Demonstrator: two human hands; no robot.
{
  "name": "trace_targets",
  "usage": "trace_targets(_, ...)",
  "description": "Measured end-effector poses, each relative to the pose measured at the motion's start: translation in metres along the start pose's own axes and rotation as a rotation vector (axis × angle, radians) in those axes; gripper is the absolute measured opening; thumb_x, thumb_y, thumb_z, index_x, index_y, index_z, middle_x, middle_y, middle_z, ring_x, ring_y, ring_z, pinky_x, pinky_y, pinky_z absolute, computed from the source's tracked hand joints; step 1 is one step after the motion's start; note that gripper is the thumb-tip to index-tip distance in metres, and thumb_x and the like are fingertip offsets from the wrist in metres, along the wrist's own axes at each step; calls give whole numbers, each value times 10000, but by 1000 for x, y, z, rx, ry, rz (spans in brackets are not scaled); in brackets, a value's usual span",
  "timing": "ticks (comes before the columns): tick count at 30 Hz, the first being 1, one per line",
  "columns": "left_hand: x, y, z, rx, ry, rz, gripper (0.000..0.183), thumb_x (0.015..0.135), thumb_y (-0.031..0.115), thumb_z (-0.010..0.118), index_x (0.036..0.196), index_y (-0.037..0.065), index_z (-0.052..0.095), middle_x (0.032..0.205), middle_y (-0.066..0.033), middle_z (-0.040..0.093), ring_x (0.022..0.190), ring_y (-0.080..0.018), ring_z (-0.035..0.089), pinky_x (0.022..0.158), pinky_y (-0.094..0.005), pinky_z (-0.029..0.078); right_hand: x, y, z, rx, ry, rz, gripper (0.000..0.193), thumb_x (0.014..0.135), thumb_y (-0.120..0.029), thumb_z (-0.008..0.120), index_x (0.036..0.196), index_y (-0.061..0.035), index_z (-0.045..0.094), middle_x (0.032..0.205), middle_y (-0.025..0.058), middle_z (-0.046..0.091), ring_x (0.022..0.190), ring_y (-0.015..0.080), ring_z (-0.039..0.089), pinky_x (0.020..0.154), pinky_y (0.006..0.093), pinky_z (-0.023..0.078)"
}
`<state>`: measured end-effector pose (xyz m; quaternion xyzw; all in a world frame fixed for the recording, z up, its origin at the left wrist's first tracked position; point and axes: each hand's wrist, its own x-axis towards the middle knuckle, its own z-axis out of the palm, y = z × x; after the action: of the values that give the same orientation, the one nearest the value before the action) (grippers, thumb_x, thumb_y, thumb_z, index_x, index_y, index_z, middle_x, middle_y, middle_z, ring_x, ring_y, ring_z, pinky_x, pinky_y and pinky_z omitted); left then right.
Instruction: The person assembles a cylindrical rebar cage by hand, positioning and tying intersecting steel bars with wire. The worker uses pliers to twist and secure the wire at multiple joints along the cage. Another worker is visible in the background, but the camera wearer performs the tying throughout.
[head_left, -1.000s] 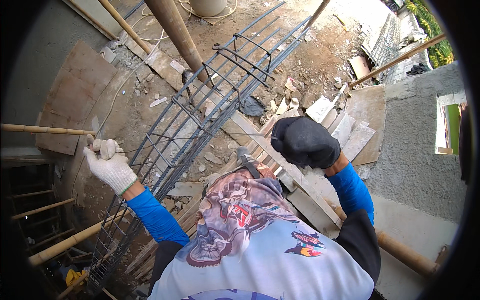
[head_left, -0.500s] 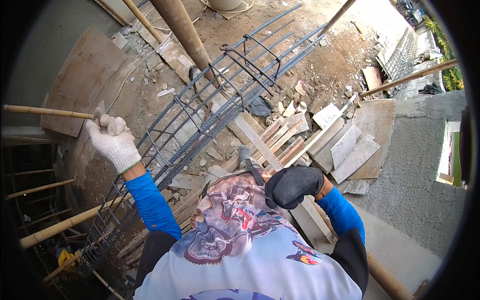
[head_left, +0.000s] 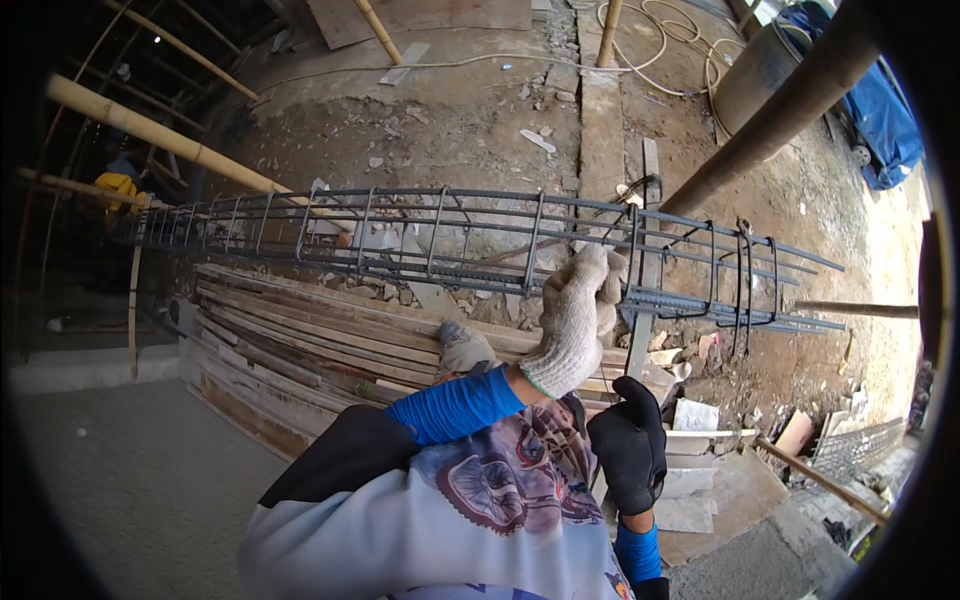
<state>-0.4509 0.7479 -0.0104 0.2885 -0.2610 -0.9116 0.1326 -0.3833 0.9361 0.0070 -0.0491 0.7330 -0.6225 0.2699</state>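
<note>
A long rebar cage (head_left: 440, 225) of dark lengthwise bars and square stirrups spans the view. My left hand (head_left: 575, 310), in a white knit glove, reaches over the cage's near bars. Its fingers are curled among the bars, and whatever they grip is hidden. My right hand (head_left: 628, 450), in a black glove, is held low in front of my body, on the near side of the cage. Its fingers are folded together with the upper part pointing toward the cage; I cannot make out what is in them.
Stacked wooden planks (head_left: 300, 330) lie along the cage's near side. A thick bamboo post (head_left: 770, 130) slants up at the right, near a drum (head_left: 755, 75) and a blue tarp (head_left: 885, 120). Another bamboo pole (head_left: 170, 135) crosses at the left. A hose (head_left: 670, 40) is coiled beyond.
My view has swung leftward, so the cage now runs across it. My left hand has moved from beside a bamboo pole onto the cage. My right hand stays closed near my body.
</note>
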Motion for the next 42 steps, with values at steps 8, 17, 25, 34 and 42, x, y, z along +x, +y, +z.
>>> trace_targets(8,-8,92,-75,-166,21,29,334,1053,376,639,975,54,685,684,18,557,454,-58,378,413,-242,278,30,-29,103,-376,-125,-129,266,871,-3,709,1131,52,700,1030,115,734,891,185,697,810,312,551)
trace_targets(17,-34,283,-240,-434,-112,125,388,1080,422,577,1029,43,648,666,10,491,455,-75,330,418,-260,250,59,-46,309,-891,-631,-744,240,743,17,675,966,-56,728,955,133,722,882,342,691,771,413,559)
trace_targets(25,-31,398,-330,-260,-59,296,484,1050,399,632,1350,21,605,1056,-77,715,864,-183,686,721,-306,556,87,-77,453,-1193,-546,-909,64,778,-61,622,817,-60,572,849,156,585,846,350,595,764,456,503)
trace_targets(34,-93,443,-446,643,589,742,440,1031,388,662,1168,-28,694,962,-59,685,858,-109,640,720,-263,533,150,-8,523,-39,-518,-356,167,997,-46,518,1150,8,557,926,64,606,716,139,590,533,259,461)
trace_targets(42,-41,577,-557,1794,699,507,274,1045,217,584,1190,13,693,1114,-168,716,1027,-302,708,882,-413,566,155,42,597,-7,-243,-341,206,966,-136,677,1133,-15,667,997,118,704,874,216,682,793,342,545)
